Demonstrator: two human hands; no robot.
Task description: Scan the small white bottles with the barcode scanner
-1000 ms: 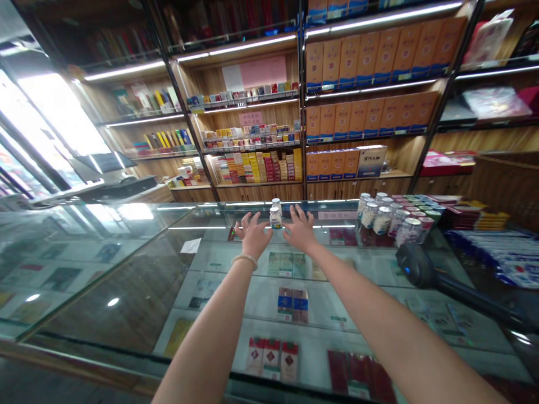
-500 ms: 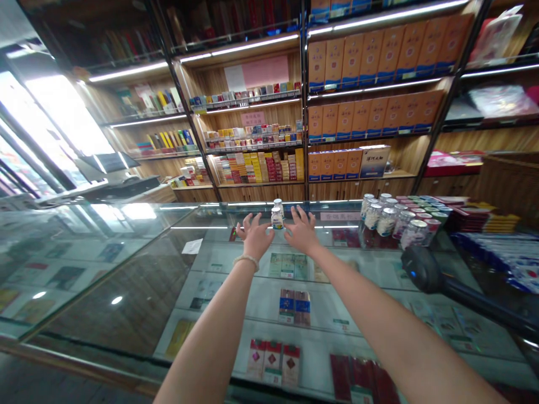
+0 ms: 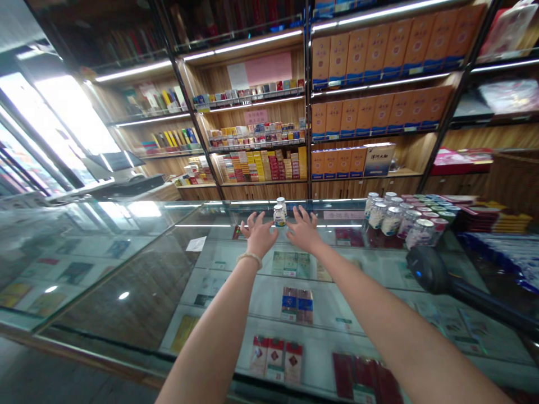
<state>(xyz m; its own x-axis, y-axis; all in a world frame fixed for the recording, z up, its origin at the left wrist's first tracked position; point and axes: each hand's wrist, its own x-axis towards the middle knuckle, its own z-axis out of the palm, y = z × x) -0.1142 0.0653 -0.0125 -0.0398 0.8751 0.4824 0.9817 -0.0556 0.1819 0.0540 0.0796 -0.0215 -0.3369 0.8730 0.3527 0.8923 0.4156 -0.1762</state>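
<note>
Two small white-capped jars with whitish contents stand one behind the other on the glass counter: the front jar [image 3: 279, 216] and the rear jar [image 3: 282, 202]. My left hand [image 3: 260, 234], with a beaded bracelet [image 3: 250, 257] on its wrist, is at the front jar's left side, fingers spread. On the other side my right hand [image 3: 304, 231] also has its fingers apart. The thumb side of each hand comes close to the front jar; whether they touch it I cannot tell. Neither hand is closed around anything.
The glass display counter [image 3: 236, 306] holds several cigarette packs [image 3: 275, 359] under its top. To the right stand several similar jars [image 3: 391, 220] and a black handheld scanner [image 3: 427, 270]. A paper slip [image 3: 196, 244] lies left. Shelves with orange boxes [image 3: 349, 118] line the back wall.
The whole view has shifted slightly, so everything appears a little farther right. My hands keep nearly the same place beside the front jar, and both jars stay standing.
</note>
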